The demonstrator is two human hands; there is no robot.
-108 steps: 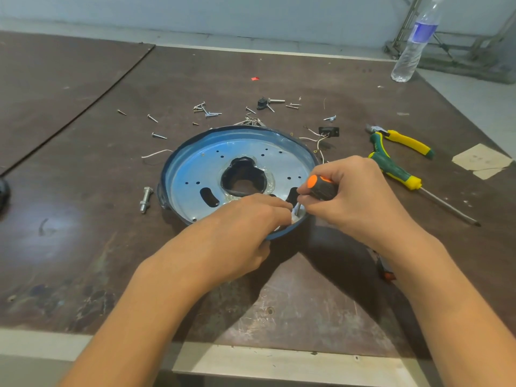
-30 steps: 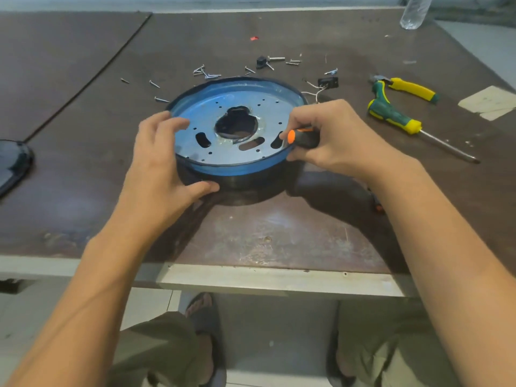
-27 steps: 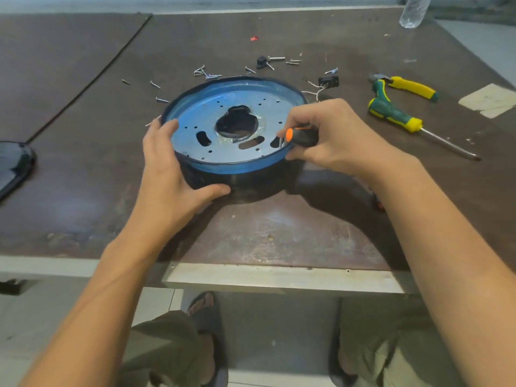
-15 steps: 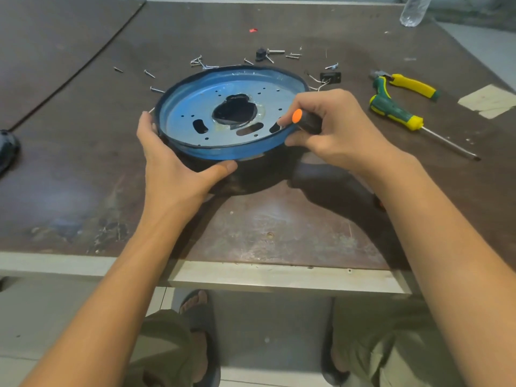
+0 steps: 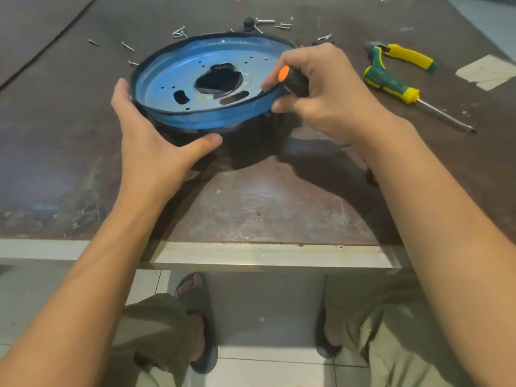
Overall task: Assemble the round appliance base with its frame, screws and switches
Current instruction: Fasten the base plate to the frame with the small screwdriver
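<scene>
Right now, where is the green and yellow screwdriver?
In the head view, the green and yellow screwdriver lies on the table, right of the right hand, beside the yellow-handled pliers.

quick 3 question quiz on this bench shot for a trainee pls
1. True or false: the right hand grips the green-and-yellow screwdriver.
2. Where does the left hand hold the round blue metal base? A: its left rim. B: its central hole. C: nowhere.
3. Fill in: the black-handled screwdriver in the right hand has an ___ end cap.
Key: 1 false, that one lies on the brown table; 2 A; 3 orange.
</scene>
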